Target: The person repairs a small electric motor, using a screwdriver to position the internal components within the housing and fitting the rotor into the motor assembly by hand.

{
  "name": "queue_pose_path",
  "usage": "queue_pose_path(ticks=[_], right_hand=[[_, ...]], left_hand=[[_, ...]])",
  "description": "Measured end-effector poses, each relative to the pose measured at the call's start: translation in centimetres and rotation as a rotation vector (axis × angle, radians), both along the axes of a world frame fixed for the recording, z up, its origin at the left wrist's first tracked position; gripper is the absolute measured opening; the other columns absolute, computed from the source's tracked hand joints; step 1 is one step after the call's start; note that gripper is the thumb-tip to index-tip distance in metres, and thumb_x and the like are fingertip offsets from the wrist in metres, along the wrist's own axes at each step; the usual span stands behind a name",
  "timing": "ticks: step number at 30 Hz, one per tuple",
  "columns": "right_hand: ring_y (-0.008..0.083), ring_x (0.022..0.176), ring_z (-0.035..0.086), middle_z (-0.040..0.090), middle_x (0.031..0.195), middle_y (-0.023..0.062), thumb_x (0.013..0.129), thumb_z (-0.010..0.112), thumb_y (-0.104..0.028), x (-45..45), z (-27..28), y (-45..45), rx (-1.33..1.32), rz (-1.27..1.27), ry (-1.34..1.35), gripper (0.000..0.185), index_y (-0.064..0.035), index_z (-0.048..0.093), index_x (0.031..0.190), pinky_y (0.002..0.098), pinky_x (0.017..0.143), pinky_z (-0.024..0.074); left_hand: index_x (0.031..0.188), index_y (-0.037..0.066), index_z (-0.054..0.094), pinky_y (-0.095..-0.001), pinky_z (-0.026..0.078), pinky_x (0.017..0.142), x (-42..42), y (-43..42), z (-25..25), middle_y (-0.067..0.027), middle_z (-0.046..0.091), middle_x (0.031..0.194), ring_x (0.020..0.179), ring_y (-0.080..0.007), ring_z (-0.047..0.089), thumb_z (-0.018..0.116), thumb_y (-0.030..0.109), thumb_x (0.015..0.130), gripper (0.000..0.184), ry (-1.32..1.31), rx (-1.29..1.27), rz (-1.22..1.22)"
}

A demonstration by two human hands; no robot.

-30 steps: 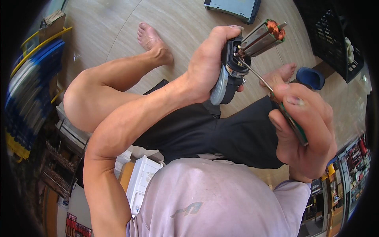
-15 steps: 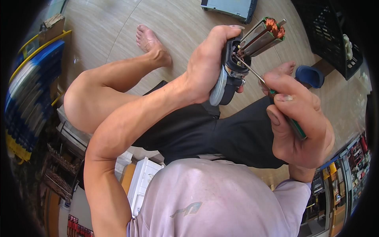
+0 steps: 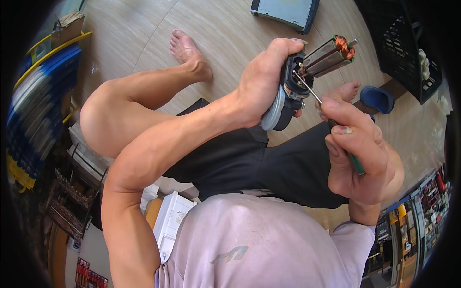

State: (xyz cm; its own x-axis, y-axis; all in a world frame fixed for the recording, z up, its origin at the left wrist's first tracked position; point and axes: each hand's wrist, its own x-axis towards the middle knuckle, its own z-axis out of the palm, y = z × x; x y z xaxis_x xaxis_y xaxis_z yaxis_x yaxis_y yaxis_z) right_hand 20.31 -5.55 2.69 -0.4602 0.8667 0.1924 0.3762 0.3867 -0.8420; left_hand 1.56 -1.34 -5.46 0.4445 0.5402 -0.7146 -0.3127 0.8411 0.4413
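My left hand (image 3: 259, 89) is wrapped round the dark body of a partly opened power tool (image 3: 289, 91), holding it above the floor between my legs. From its end a motor part (image 3: 326, 60) with copper windings sticks out to the upper right. A pale grey rounded piece (image 3: 272, 113) shows on the side nearest me. In my right hand (image 3: 362, 153) is a thin screwdriver (image 3: 310, 89) with a green handle, gripped between thumb and fingers. Its metal shaft slants up to the left, and its tip reaches the tool's open middle. My left fingers are mostly hidden behind the tool.
A grey box-shaped unit (image 3: 285, 12) lies on the tiled floor (image 3: 120, 38) ahead. To the right are a blue slipper (image 3: 377, 99) and a black plastic crate (image 3: 398, 53). Blue packs (image 3: 43, 101) stand in a yellow rack at left, with shelves of goods (image 3: 418, 225) at lower right.
The tool and my left hand have shifted slightly right and down in view. The screwdriver tip stays at the tool's open part, and both hands keep their grips.
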Motion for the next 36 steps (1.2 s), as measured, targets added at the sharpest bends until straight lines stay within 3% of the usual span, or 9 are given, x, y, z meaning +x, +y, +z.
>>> queue_pose_path(ticks=[3,6,13,24,27,32,36], right_hand=[[0.0378,0.101,0.072,0.068,0.119,0.0321,0.095,0.067,0.005,-0.2,0.1,-0.1,-0.015,-0.012,-0.006,0.026,0.001,0.054,0.118,0.0432,0.088,0.0582],[0.0359,0.1,0.073,0.069,0.117,0.0302,0.095,0.067,0.005,-0.5,0.2,-0.4,-0.012,-0.032,-0.029,0.026,0.0004,0.054,0.118,0.0415,0.087,0.0578],[0.0337,0.095,0.073,0.071,0.114,0.0273,0.094,0.069,0.005,-1.0,-0.5,-0.1,0.033,-0.051,0.005,0.026,0.0004,0.055,0.116,0.0402,0.085,0.0574],[0.0325,0.093,0.073,0.07,0.112,0.0297,0.095,0.068,0.005,-1.0,-1.3,0.1,0.085,-0.022,0.018,0.023,0.0045,0.054,0.115,0.0381,0.081,0.0584],[0.0327,0.093,0.073,0.07,0.112,0.0302,0.096,0.067,0.004,-0.7,-1.4,0.1,0.076,-0.026,0.014,0.022,0.0053,0.055,0.115,0.0379,0.082,0.0591],[0.0336,0.092,0.073,0.07,0.113,0.0307,0.097,0.066,0.004,-0.8,-1.2,0.1,0.073,-0.038,-0.008,0.02,0.0056,0.055,0.114,0.0381,0.084,0.06],[0.0329,0.092,0.073,0.07,0.114,0.0302,0.097,0.066,0.003,-0.9,-1.2,0.1,0.086,-0.035,-0.028,0.02,0.0055,0.056,0.114,0.038,0.084,0.06]], left_hand=[[0.08,0.004,0.06,-0.0319,0.05,0.059,-0.1,0.1,0.1,-0.0104,0.063,0.071,0.062,-0.0175,0.058,0.034,0.051,0.104,0.059,-0.023,-0.048,-0.01],[0.089,0.004,0.06,-0.0362,0.055,0.048,-0.1,-0.2,-0.6,-0.0107,0.063,0.069,0.052,-0.0217,0.062,0.053,0.052,0.098,0.05,-0.075,-0.041,0.054],[0.087,0.004,0.062,-0.0363,0.056,0.052,-0.2,-0.3,-0.5,-0.0098,0.062,0.069,0.055,-0.0198,0.061,0.049,0.055,0.1,0.054,-0.027,-0.038,0.035],[0.092,0.009,0.064,-0.0283,0.047,0.058,0.0,-0.4,0.0,-0.0042,0.063,0.078,0.065,-0.0132,0.059,0.048,0.057,0.104,0.052,-0.012,-0.031,0.062],[0.096,0.006,0.063,-0.0295,0.053,0.073,-0.1,-0.3,0.3,-0.0039,0.065,0.083,0.08,-0.0123,0.063,0.038,0.059,0.107,0.06,0.063,0.015,-0.006],[0.103,0.005,0.066,-0.0303,0.056,0.068,-0.2,-0.6,-0.9,-0.0052,0.067,0.09,0.076,-0.0134,0.066,0.043,0.062,0.106,0.062,0.059,0.042,-0.009],[0.107,0.005,0.067,-0.0303,0.055,0.074,-0.1,-0.6,-0.4,-0.0045,0.067,0.091,0.081,-0.0133,0.066,0.043,0.064,0.105,0.064,0.116,0.022,-0.001]])
